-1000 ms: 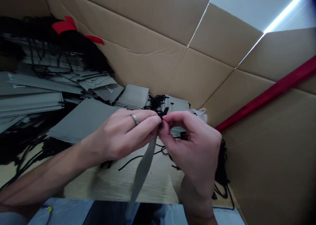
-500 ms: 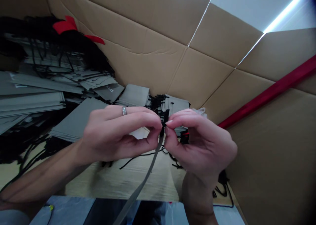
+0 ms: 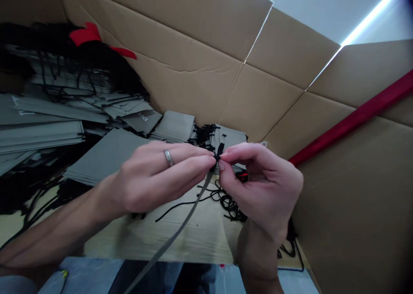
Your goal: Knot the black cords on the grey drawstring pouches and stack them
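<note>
Swinging further left, the grey bag (image 3: 176, 230) is hanging edge-on over the worktop (image 3: 206, 242); my left hand (image 3: 155, 177) and right hand (image 3: 261, 182) are pinching its black cord (image 3: 220, 149), best gripped close to the tip.

Above the middle of the table (image 3: 200, 238), the left hand (image 3: 155, 182), with a ring (image 3: 168, 158) on one finger, and the right hand (image 3: 261, 182) pinched a short black cord (image 3: 220, 149) between their fingertips. The cord sat at the top end of a thin grey strip (image 3: 180, 229) that slanted down toward the near edge. Under the right hand lay loose cords (image 3: 227, 202). Toward the far left corner, flat grey bags (image 3: 106, 156) were heaped against cardboard walls (image 3: 193, 83).
</note>
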`<state>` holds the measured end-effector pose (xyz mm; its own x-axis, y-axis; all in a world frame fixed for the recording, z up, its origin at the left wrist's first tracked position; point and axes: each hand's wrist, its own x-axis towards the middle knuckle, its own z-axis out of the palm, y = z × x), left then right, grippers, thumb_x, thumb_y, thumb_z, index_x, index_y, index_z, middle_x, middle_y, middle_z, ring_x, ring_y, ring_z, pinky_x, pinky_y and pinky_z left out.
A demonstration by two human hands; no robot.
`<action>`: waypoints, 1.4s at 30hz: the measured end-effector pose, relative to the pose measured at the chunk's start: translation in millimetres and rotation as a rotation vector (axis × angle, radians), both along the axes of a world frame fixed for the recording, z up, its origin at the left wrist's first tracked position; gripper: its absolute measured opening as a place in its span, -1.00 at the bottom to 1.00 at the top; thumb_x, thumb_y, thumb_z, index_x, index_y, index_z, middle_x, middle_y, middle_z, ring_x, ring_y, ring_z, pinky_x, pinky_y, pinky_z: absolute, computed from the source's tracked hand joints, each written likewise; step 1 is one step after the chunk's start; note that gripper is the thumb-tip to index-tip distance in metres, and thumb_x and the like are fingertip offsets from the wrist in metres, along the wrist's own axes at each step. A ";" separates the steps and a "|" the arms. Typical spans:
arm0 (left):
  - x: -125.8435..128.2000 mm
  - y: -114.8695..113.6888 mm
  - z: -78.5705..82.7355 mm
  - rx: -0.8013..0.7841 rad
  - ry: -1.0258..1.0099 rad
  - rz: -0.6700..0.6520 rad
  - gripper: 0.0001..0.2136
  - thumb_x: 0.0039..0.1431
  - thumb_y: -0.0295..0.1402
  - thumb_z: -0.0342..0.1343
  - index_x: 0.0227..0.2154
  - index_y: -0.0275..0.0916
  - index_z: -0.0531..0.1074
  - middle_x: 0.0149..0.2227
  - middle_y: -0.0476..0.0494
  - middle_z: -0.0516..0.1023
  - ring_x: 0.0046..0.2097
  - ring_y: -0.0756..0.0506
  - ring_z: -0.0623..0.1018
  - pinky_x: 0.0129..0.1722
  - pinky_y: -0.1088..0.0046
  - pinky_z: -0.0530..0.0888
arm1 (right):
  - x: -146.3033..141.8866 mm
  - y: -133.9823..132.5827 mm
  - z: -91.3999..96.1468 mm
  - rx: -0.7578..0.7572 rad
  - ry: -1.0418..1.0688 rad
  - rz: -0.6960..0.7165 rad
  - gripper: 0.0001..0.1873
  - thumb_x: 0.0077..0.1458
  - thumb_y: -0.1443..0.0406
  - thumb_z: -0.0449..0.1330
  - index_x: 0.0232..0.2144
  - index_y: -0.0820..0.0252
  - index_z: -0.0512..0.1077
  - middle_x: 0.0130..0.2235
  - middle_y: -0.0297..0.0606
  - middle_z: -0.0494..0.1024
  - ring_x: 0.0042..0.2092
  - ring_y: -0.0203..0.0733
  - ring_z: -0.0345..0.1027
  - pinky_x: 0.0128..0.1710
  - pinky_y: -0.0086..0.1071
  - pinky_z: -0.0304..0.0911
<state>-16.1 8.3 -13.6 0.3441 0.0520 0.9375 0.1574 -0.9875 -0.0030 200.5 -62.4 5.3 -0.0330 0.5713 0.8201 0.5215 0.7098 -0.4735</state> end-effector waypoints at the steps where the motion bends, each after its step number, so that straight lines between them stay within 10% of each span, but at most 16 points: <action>1: -1.3 0.9 -2.4 0.040 0.019 -0.019 -0.80 0.49 -0.44 0.28 0.05 -0.06 0.68 -0.02 -0.12 0.85 -0.10 -0.14 0.85 -0.15 0.40 0.85 | 0.5 -1.0 0.0 0.006 -0.009 -0.016 -0.72 0.19 0.53 0.41 -0.22 0.01 0.66 -0.28 -0.40 0.74 -0.24 -0.21 0.65 -0.23 -0.30 0.56; 13: 10.7 -11.4 -6.9 0.097 -0.056 0.241 -0.85 0.42 -0.52 0.38 -0.07 -0.18 0.59 -0.22 -0.03 0.81 -0.25 -0.05 0.81 -0.17 0.48 0.76 | -8.8 1.3 -1.0 0.213 -0.190 -0.098 -0.67 0.25 0.55 0.38 -0.16 -0.03 0.60 -0.26 -0.34 0.71 -0.23 -0.15 0.63 -0.19 -0.22 0.63; 29: 10.5 3.7 1.9 -0.289 -0.163 -0.221 -0.87 0.32 -0.50 0.39 -0.20 -0.12 0.63 -0.32 0.04 0.78 -0.35 -0.01 0.76 -0.42 0.49 0.66 | -6.5 9.3 -1.7 0.099 0.057 0.137 -0.73 0.17 0.51 0.37 -0.24 -0.01 0.63 -0.31 -0.37 0.73 -0.31 -0.17 0.63 -0.34 -0.26 0.57; 36: 6.1 -2.9 1.6 0.071 -0.063 0.168 -0.83 0.39 -0.51 0.39 -0.07 -0.16 0.61 -0.19 0.00 0.83 -0.24 -0.05 0.82 -0.21 0.46 0.77 | -12.0 1.9 -0.9 0.167 -0.080 -0.063 -0.71 0.24 0.51 0.38 -0.20 -0.04 0.61 -0.29 -0.35 0.72 -0.25 -0.13 0.65 -0.23 -0.20 0.65; 42: 2.0 -12.6 -3.5 0.079 -0.023 0.224 -0.83 0.40 -0.52 0.42 -0.04 -0.20 0.62 -0.14 -0.13 0.83 -0.16 -0.12 0.84 -0.12 0.42 0.82 | -12.9 3.0 -3.4 0.296 -0.205 -0.131 -0.63 0.23 0.57 0.41 -0.11 -0.05 0.61 -0.26 -0.34 0.73 -0.23 -0.12 0.67 -0.16 -0.18 0.69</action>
<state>-14.0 -4.3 -17.1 0.3106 0.0512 0.9492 0.3734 -0.9248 -0.0723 187.6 -59.4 1.9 -0.1557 0.3205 0.9343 0.6797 0.7211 -0.1341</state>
